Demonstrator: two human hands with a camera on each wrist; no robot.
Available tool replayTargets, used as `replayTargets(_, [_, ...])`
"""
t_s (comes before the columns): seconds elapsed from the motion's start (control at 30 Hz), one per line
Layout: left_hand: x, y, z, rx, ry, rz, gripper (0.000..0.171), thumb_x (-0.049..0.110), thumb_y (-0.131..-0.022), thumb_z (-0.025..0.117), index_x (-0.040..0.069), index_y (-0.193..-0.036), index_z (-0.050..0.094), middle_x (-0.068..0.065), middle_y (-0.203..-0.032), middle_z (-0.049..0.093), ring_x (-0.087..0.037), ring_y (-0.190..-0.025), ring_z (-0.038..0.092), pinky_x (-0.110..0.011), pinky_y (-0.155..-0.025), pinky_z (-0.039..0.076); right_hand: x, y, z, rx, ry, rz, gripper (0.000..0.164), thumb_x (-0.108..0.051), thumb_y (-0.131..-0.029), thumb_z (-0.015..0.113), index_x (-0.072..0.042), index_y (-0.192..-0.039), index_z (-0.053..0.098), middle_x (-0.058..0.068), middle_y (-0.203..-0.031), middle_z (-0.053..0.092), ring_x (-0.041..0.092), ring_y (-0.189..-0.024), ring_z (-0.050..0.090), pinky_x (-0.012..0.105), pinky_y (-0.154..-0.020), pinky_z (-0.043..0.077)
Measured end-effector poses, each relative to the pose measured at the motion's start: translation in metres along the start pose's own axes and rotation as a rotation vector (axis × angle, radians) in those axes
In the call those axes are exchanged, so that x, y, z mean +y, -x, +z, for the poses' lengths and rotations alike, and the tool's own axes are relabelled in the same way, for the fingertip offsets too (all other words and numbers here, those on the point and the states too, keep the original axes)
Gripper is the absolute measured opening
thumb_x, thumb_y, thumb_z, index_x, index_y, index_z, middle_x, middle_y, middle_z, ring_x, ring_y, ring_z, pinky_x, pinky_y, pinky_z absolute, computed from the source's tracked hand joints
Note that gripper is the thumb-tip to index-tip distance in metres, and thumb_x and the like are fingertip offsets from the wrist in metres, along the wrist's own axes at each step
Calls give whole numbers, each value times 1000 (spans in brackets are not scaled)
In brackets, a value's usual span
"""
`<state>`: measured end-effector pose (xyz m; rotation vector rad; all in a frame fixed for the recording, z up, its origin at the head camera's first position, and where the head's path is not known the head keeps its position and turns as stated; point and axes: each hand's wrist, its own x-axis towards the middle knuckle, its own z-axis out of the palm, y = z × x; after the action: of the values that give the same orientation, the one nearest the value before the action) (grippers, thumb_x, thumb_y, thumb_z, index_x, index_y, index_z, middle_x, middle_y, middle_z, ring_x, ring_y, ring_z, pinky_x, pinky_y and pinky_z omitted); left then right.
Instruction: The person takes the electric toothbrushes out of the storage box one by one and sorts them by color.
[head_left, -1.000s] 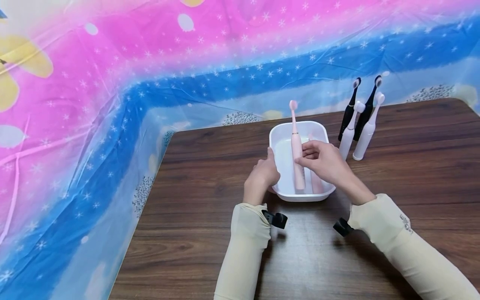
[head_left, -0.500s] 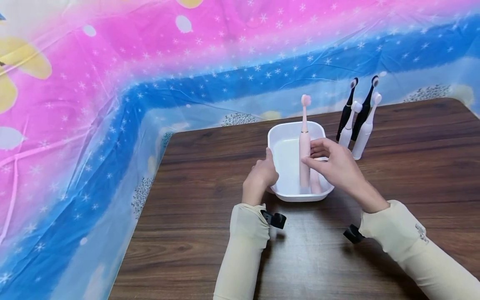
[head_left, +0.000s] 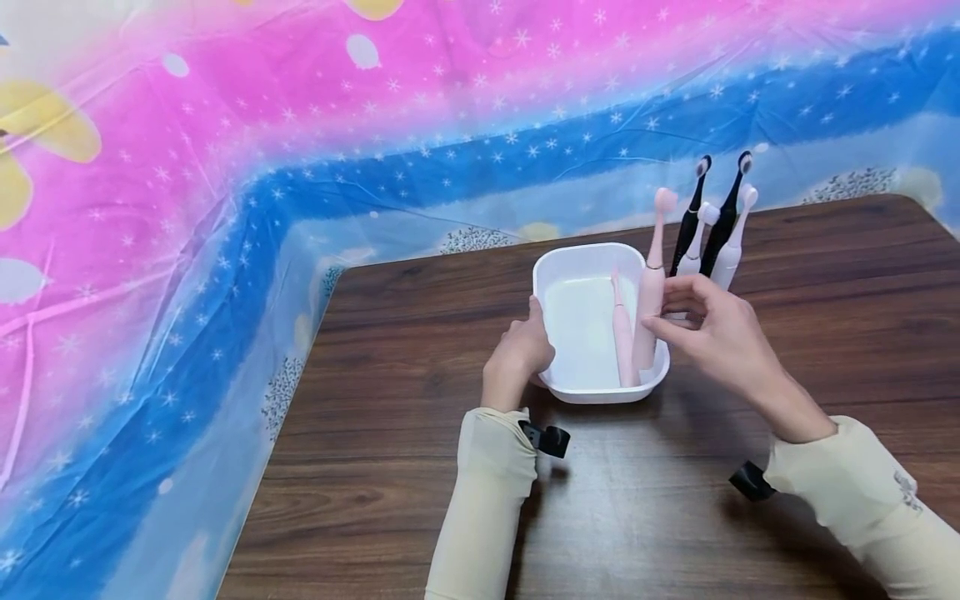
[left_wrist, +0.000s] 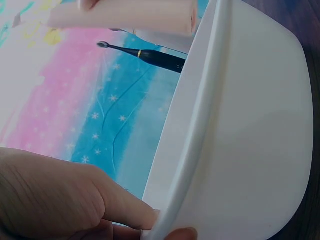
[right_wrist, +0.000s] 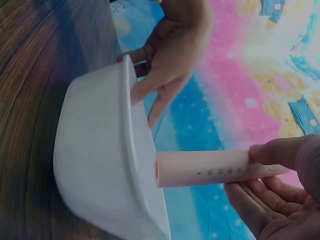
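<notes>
My right hand pinches a pink electric toothbrush by its handle, thumb on one side and fingers on the other. The brush stands nearly upright, head at the top, over the right side of a white plastic basin. In the right wrist view the handle's bottom end is level with the basin's rim and a row of buttons shows. A second pink toothbrush leans inside the basin. My left hand grips the basin's left rim, thumb and fingers on either side of the wall.
Right of the basin stand two black electric toothbrushes and two white ones, upright and partly hidden behind my right hand. All rest on a dark wooden table. A pink and blue patterned cloth hangs behind it.
My right hand has carried the pink toothbrush rightward across the basin to its right side, uncovering the second pink one. The left hand keeps its place on the rim.
</notes>
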<state>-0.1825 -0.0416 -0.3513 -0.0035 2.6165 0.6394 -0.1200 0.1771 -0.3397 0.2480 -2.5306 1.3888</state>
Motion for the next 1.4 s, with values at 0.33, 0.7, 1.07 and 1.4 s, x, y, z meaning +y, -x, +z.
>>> replayTargets(0.33, [-3, 0, -1, -8, 20, 0, 75, 11, -99, 46, 20, -155, -2, -19, -147, 39, -32, -123, 48, -31, -61, 52, 21, 12, -24, 145, -10, -30, 34, -5, -81, 74, 0, -111, 59, -19, -95, 60, -15, -82, 59, 4, -71, 48])
replayTargets(0.7, [-6, -1, -2, 2, 36, 9, 76, 11, -98, 47, 19, -155, -2, -21, -146, 39, -34, -122, 48, -30, -56, 53, 48, 13, -44, 257, 57, 7, 40, -11, -82, 75, -2, -116, 56, -31, -94, 53, -18, -83, 56, 0, -72, 44])
replayTargets(1.07, [-8, 0, 1, -12, 97, 15, 77, 10, -97, 48, 20, -155, -2, -24, -138, 44, -33, -98, 58, -38, -67, 58, 92, 6, -63, 337, 148, 122, 42, -24, -86, 70, -5, -120, 54, -26, -97, 50, -19, -86, 49, -3, -73, 40])
replayTargets(1.4, [-7, 3, 4, -5, 78, 29, 77, 10, -98, 48, 19, -155, -2, -22, -140, 44, -32, -99, 57, -33, -61, 57, 120, -6, -67, 347, 205, 210, 52, -34, -88, 66, -1, -126, 51, 3, -108, 58, -20, -84, 44, -1, -73, 38])
